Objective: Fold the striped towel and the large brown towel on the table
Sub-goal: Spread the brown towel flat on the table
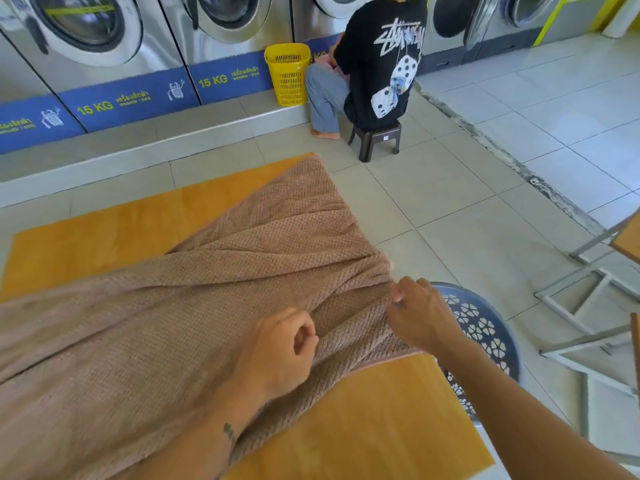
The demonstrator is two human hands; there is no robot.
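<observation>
Orange tbl (pixel 381 427) w/ big brown towel (pixel 173 306) spread rumpled across its top

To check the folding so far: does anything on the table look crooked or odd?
Yes. The brown towel lies diagonally across the table, bunched into long ridges where the left hand and right hand grip it. It is not yet folded flat.

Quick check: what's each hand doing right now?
Left hand: fingers curled, pinching a fold of the brown towel.
Right hand: gripping the same towel's bunched edge.
</observation>
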